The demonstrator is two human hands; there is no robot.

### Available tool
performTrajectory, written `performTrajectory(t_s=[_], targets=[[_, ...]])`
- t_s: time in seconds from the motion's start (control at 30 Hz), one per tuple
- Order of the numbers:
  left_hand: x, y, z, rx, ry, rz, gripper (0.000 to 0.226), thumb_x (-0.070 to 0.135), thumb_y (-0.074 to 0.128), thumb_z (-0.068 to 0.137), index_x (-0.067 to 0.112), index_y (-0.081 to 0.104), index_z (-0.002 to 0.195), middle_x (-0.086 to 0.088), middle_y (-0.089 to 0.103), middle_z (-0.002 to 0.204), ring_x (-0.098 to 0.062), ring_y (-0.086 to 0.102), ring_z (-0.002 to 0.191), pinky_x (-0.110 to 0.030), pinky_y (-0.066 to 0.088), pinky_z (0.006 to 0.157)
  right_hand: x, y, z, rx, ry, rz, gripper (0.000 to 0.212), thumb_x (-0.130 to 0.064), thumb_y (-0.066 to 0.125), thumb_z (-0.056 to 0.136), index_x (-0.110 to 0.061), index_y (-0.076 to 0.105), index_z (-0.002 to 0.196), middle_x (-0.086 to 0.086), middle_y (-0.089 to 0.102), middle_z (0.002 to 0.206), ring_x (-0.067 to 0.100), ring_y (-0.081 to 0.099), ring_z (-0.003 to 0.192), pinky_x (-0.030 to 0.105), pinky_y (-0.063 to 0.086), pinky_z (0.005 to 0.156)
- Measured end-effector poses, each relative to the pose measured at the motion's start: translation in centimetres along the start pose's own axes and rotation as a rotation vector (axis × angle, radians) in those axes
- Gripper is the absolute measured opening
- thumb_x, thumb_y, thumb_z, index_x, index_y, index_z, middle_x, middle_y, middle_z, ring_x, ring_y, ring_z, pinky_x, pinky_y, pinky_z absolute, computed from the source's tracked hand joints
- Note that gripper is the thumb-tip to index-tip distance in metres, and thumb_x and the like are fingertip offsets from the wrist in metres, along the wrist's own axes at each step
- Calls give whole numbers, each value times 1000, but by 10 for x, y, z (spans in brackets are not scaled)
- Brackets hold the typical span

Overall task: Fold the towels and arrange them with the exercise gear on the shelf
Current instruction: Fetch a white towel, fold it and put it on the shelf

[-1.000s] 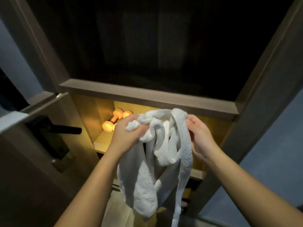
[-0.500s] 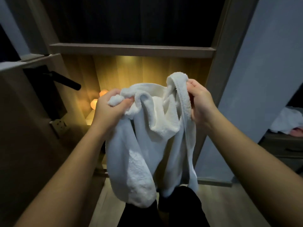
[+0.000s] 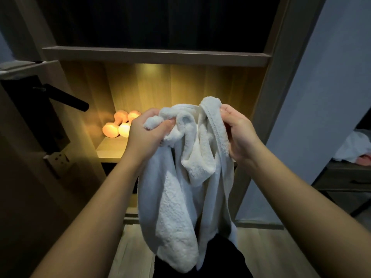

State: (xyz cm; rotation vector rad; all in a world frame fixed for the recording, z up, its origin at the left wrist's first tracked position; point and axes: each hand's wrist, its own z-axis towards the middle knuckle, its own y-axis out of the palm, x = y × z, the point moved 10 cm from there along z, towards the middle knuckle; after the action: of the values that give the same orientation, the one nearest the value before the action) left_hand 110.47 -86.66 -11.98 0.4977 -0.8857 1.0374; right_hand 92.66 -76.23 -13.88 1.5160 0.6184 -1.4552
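Note:
A white towel [image 3: 180, 187] hangs bunched and twisted in front of me, held up by both hands. My left hand [image 3: 145, 135] clutches a crumpled corner near the top left. My right hand [image 3: 239, 133] pinches the hemmed edge at the top right. Behind the left hand, two pink dumbbells [image 3: 118, 126] lie on the lit wooden shelf [image 3: 112, 149], at its left side. The towel hides the shelf's middle and right part.
A door with a black lever handle [image 3: 68, 100] stands open on the left. A dark upper shelf board [image 3: 156, 56] runs above the lit niche. At far right a dark cabinet [image 3: 345, 177] carries white and pink cloth [image 3: 355, 149]. Wooden floor lies below.
The view has tilted down and back, so the lit shelf and both dumbbells now show fully. Both hands keep their hold on the towel and have come slightly closer together.

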Motion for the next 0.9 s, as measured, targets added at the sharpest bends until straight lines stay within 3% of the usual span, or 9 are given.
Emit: performTrajectory(t_s=[0.13, 0.23, 0.37, 0.43, 0.67, 0.9], targets=[[-38, 12, 45, -26, -32, -12, 6, 22, 71, 80, 26, 66, 77, 15, 64, 68, -1, 58, 64, -14, 44, 56, 19, -2, 49, 9, 88, 147, 25, -18, 53, 99, 0, 62, 115, 5, 64, 85, 17, 62, 76, 28, 53, 71], [-55, 12, 83, -34, -64, 20, 5, 21, 71, 80, 23, 66, 79, 19, 64, 69, 4, 58, 63, -11, 43, 56, 24, 4, 85, 7, 172, 218, 26, -17, 54, 98, -2, 63, 117, 7, 66, 91, 20, 63, 83, 33, 54, 79], [-57, 12, 106, -93, -128, 124, 11, 24, 71, 80, 16, 66, 84, 11, 66, 74, -1, 60, 67, -14, 46, 58, 29, 18, 102, 25, 324, 306, 29, -15, 53, 98, -1, 61, 123, 14, 66, 105, 27, 63, 96, 43, 50, 96], [-50, 11, 110, -114, -146, 160, 7, 20, 73, 82, 18, 66, 84, 13, 66, 75, 1, 60, 67, -13, 46, 58, 23, 24, 103, 43, 348, 294, 31, -13, 51, 99, 0, 59, 126, 15, 67, 107, 28, 64, 98, 41, 53, 94], [8, -9, 103, -21, 5, 150, 8, 21, 70, 79, 25, 64, 83, 22, 65, 72, 6, 56, 65, -12, 43, 59, -27, 47, 87, -33, 178, 212, 25, -14, 49, 101, -2, 63, 117, 6, 72, 88, 17, 70, 79, 29, 58, 69], [78, -15, 30, -46, 124, 52, 5, 22, 69, 79, 22, 65, 82, 17, 63, 70, 2, 56, 65, -14, 44, 56, -58, 54, -10, -138, 30, 195, 22, -21, 53, 99, -9, 70, 108, 4, 71, 88, 17, 70, 82, 30, 59, 77]])
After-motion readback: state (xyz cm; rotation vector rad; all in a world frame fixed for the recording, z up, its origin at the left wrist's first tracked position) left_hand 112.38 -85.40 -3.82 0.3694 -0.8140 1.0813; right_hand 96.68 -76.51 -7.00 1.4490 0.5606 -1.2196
